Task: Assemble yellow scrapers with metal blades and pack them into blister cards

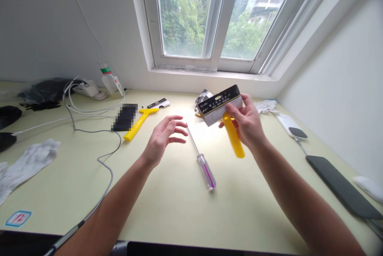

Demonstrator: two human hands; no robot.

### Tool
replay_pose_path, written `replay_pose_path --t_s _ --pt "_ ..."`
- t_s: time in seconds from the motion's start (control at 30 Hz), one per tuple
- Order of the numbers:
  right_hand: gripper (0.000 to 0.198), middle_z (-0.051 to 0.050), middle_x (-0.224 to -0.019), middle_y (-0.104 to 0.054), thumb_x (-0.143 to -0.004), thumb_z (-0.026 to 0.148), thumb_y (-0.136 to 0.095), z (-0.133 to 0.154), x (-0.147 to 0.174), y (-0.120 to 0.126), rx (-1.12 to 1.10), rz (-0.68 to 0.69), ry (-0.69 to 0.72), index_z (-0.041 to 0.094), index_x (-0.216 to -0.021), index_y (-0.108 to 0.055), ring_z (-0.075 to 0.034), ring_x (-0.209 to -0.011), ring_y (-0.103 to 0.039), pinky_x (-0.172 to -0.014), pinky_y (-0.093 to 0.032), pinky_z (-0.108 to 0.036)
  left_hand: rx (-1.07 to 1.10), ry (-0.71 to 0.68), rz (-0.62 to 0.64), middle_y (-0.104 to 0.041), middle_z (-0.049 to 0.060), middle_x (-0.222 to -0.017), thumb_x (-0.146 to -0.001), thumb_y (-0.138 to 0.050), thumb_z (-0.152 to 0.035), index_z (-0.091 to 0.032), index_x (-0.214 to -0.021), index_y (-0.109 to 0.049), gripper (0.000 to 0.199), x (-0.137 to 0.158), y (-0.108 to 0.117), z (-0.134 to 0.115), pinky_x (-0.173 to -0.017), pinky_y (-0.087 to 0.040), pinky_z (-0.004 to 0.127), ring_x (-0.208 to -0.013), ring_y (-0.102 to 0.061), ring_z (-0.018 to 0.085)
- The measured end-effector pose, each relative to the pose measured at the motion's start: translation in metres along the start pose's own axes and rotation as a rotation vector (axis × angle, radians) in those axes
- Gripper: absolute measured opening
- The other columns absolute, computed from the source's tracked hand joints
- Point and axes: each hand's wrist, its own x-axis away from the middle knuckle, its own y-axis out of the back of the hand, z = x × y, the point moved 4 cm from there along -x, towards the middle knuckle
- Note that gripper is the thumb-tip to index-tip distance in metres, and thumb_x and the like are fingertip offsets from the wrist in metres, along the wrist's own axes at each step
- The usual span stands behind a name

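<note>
My right hand [245,122] grips a yellow-handled scraper [233,138], raised over the table. A black-and-white packaging card [220,106] with a hang hole covers its wide head, and my thumb presses on the card. My left hand [165,138] hovers with fingers spread, holding nothing. Just right of its fingertips, a screwdriver [206,172] with a clear, purple-striped handle lies on the table, shaft pointing away. To the left rests another yellow T-shaped scraper [138,123], uncovered, with a loose packaging card [158,103] behind it.
More packaging [204,97] lies behind the raised card. A bottle [112,80], a charger with looping cables [89,89] and a white glove [32,160] occupy the left side. At right are a white device [291,125] and a dark phone-shaped slab [341,184]. A window [215,20] is ahead.
</note>
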Motion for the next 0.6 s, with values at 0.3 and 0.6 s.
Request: replay_pose_path --t_s 0.3,0.6 --pt "0.037 -0.002 -0.08 -0.059 -0.075 0.036 -0.06 -0.061 -0.105 0.06 0.623 0.044 -0.044 0.019 -0.105 -0.047 -0.019 -0.071 -0.057 -0.063 -0.05 -0.033 -0.157 0.091 0.046 -0.064 0.01 -0.103 -0.09 -0.054 -0.048 -0.017 -0.108 -0.06 0.036 -0.002 -0.004 0.011 -0.069 -0.056 0.031 -0.084 -0.065 0.019" --pt "0.045 -0.01 -0.094 -0.063 -0.084 0.033 -0.045 -0.111 -0.086 0.02 1.046 -0.092 0.084 0.02 -0.128 -0.045 -0.023 -0.074 -0.054 -0.07 -0.043 -0.037 -0.21 0.097 0.069 -0.064 0.011 -0.103 -0.09 -0.055 -0.044 -0.017 -0.108 -0.06 0.034 -0.005 -0.003 0.023 -0.069 -0.055 0.03 -0.084 -0.065 0.018"
